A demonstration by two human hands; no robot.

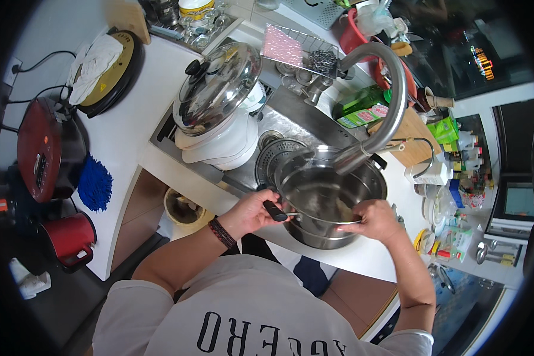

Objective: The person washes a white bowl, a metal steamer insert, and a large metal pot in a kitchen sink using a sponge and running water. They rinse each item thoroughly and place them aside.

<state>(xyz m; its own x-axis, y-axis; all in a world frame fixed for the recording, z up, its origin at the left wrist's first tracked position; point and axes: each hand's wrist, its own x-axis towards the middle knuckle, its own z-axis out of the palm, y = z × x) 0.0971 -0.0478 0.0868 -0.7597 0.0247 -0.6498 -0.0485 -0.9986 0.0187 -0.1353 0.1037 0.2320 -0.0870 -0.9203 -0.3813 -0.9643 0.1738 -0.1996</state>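
Note:
A stainless steel pot [320, 196] is tilted towards me over the right part of the sink, under the curved metal faucet [398, 84]. My left hand [256, 211] is at its left side, fingers around the pot's black side handle [274, 210]. At the near right rim, my right hand [374, 220] has its thumb outside and its fingers curled over the edge; whether it holds a cloth or sponge there cannot be told. Another steel vessel [325, 240] sits beneath the pot. To the left, a glass lid [220, 89] leans on stacked white dishes [222, 142].
A wire rack [300, 51] holds a pink sponge cloth and steel wool behind the sink. Right of the faucet are a green detergent bottle [360, 102], a wooden cutting board [414, 138] and a white bottle [429, 172]. A red rice cooker [40, 151] stands far left.

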